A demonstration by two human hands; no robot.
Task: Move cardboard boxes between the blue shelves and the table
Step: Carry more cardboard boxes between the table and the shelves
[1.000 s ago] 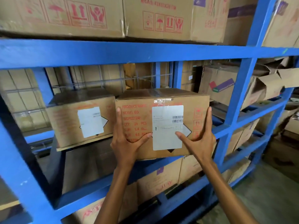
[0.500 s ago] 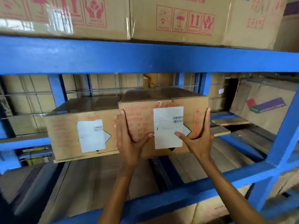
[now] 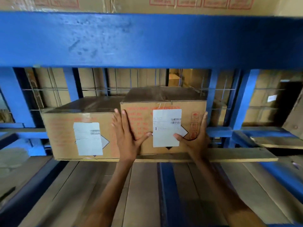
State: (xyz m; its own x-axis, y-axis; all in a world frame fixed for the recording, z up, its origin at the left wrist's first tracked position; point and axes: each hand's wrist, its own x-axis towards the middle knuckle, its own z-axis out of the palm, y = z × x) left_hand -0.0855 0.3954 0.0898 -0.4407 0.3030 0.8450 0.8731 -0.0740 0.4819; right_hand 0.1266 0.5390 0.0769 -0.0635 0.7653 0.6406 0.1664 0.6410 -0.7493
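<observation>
Pressing flat against the front face of a cardboard box [image 3: 164,126], both hands, deep inside the blue shelves [image 3: 147,40]. Left hand [image 3: 127,138] spread over the left part of that face, fingers pointing up, thumb stretched right toward the white label [image 3: 166,127]. Right hand [image 3: 196,140] cupped at the right edge of the box, fingers running up along the corner, thumb lying on the label's lower right corner. Grip of each hand open and splayed, palms bearing on cardboard, nothing enclosed; box pinned between the two hands rather than clasped by either.

Sits upright on a wooden plank [image 3: 237,155] laid across the shelf, taped top visible, red print and handling symbols on the front. Touching its left side, a second box [image 3: 65,136], wider, set slightly lower in view, with its own white label [image 3: 88,139]. Behind both, wire mesh [image 3: 54,95] and more cartons in shadow. Above the broad blue beam, the bottom edges of upper boxes [image 3: 196,4] with red stamps. Below the forearms, bare wooden shelf boards [image 3: 144,194] crossed by a blue rail. Edges of the picture blurred.
</observation>
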